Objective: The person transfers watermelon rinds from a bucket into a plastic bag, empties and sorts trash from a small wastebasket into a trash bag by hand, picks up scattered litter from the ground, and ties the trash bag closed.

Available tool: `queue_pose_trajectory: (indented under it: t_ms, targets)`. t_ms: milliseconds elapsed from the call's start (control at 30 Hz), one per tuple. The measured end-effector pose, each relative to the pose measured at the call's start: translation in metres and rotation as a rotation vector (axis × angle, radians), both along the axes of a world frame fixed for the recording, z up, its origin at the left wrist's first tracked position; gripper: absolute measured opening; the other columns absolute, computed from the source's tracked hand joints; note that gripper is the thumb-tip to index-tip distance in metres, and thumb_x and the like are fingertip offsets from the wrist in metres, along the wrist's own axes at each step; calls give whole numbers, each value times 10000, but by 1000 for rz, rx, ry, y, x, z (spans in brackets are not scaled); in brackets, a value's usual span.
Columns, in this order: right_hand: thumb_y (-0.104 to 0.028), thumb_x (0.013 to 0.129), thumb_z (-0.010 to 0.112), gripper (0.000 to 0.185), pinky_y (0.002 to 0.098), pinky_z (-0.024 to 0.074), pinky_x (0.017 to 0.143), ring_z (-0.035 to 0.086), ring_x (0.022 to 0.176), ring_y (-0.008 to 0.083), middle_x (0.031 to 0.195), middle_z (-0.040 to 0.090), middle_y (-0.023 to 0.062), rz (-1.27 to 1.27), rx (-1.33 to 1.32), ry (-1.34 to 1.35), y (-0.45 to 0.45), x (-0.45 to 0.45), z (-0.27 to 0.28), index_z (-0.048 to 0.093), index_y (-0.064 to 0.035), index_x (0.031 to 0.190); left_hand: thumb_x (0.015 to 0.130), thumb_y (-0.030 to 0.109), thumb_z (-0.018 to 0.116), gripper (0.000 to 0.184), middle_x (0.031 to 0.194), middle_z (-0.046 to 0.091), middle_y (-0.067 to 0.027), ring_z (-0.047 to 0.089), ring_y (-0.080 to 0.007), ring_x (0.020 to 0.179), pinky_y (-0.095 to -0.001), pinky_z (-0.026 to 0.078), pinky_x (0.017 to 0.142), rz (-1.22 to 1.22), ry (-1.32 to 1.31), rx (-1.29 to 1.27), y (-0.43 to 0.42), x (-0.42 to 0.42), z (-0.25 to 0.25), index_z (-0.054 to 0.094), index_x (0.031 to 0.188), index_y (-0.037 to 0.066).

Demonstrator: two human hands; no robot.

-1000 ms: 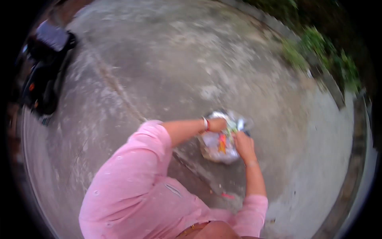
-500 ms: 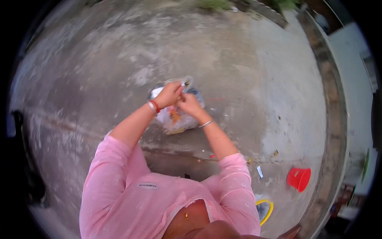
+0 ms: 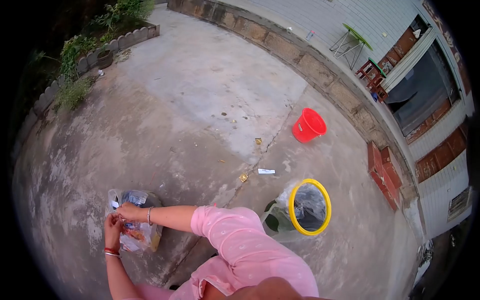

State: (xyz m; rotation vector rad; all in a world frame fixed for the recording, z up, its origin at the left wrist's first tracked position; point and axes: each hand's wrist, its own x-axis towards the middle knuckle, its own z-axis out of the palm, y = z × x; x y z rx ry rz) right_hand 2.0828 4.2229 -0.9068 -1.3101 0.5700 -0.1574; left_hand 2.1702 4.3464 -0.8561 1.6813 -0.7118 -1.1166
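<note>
A clear plastic bag (image 3: 152, 232) full of mixed rubbish rests on the concrete at the lower left. My left hand (image 3: 113, 229), with a red band and a pale bangle at the wrist, has its fingers pinched at the bag's gathered top. Right against it, my right hand (image 3: 131, 212), wearing a silver bangle, is closed on the same part of the bag. Whether the top is knotted cannot be seen behind the fingers. Orange, white and dark scraps show through the plastic.
A yellow-rimmed bin (image 3: 327, 220) with a clear liner is to the right. Beyond it are a red bucket (image 3: 309, 126), a white slip (image 3: 266, 171) and gold wrappers (image 3: 243, 177). Red blocks (image 3: 384, 172) sit by the stone ledge (image 3: 315, 65); a plant bed (image 3: 107, 47) is far left.
My view has swung to the right, so bag and hands now appear lower left, and the bin, bucket and house wall show more fully. Both hands stay together at the bag's top.
</note>
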Motion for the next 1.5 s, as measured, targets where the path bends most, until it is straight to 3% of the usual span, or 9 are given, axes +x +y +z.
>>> queue_pose_trajectory:
  t_ms: [200, 333, 433, 600, 633, 700, 1033, 1300, 1500]
  targets:
    - [-234, 775, 487, 228, 275, 247, 374, 373, 415, 119, 527, 451, 47, 104, 508, 83, -13, -4, 15, 499, -69, 618, 844, -11, 529, 49, 675, 584, -29, 558, -80, 580, -231, 445, 481, -189, -286, 26, 1, -4, 12, 577, 834, -7]
    - [-199, 808, 538, 211, 287, 398, 383, 492, 440, 174, 595, 518, 84, -118, 650, -52, -8, 10, 14, 512, -45, 666, 825, 46, 556, 91, 712, 647, -112, 619, -177, 606, -298, 461, 522, -178, -620, -25, -3, -10, 17, 597, 810, -33]
    - [-165, 839, 538, 156, 326, 502, 449, 586, 532, 214, 647, 550, 108, -18, 610, -150, 1, 10, 25, 524, -11, 819, 826, 89, 574, 150, 783, 667, -177, 656, -229, 691, -341, 482, 583, -82, -700, -146, -9, 11, -50, 607, 858, -54]
    - [-4, 793, 475, 463, 256, 474, 454, 598, 564, 128, 766, 623, 96, 140, 2, -190, -21, -9, 49, 469, -89, 1248, 937, 244, 479, 333, 623, 555, -82, 505, -145, 567, -327, 398, 513, -16, -478, -31, -1, 13, -29, 598, 781, -26]
    - [-2, 799, 471, 383, 264, 486, 491, 597, 587, 122, 789, 630, 97, 182, -109, -177, -17, -11, 51, 550, -74, 1167, 956, 273, 455, 383, 574, 520, -46, 460, -118, 527, -318, 374, 484, -21, -412, 8, 2, 16, -30, 591, 745, -16]
    - [-46, 782, 569, 176, 392, 499, 685, 621, 755, 311, 863, 625, 152, 129, -1044, -462, -21, -5, 15, 632, -17, 944, 964, 296, 444, 379, 605, 541, -15, 464, -95, 534, -272, 363, 481, 36, -179, -3, 5, 14, -23, 605, 770, 14]
    - [-128, 730, 616, 86, 439, 491, 670, 628, 778, 336, 806, 637, 148, 476, -1053, 15, -21, -25, 63, 664, -69, 690, 819, -13, 618, 104, 823, 657, -86, 626, -130, 698, -244, 530, 654, 234, 276, 9, 8, 10, -2, 651, 910, -53]
    - [-88, 756, 597, 128, 421, 487, 721, 614, 815, 349, 825, 626, 177, 202, -1143, -336, -16, -21, 46, 624, 0, 845, 704, -33, 634, 101, 755, 651, -76, 620, -151, 690, -298, 479, 608, 124, -547, -36, 0, -7, 7, 590, 765, 34]
    - [-15, 821, 531, 158, 347, 470, 688, 605, 743, 244, 859, 648, 156, 316, -461, -251, -18, -8, 21, 616, 20, 949, 658, -33, 614, 284, 872, 595, -94, 591, -310, 809, -380, 482, 671, -101, -1075, -127, 0, -16, 16, 532, 912, 65]
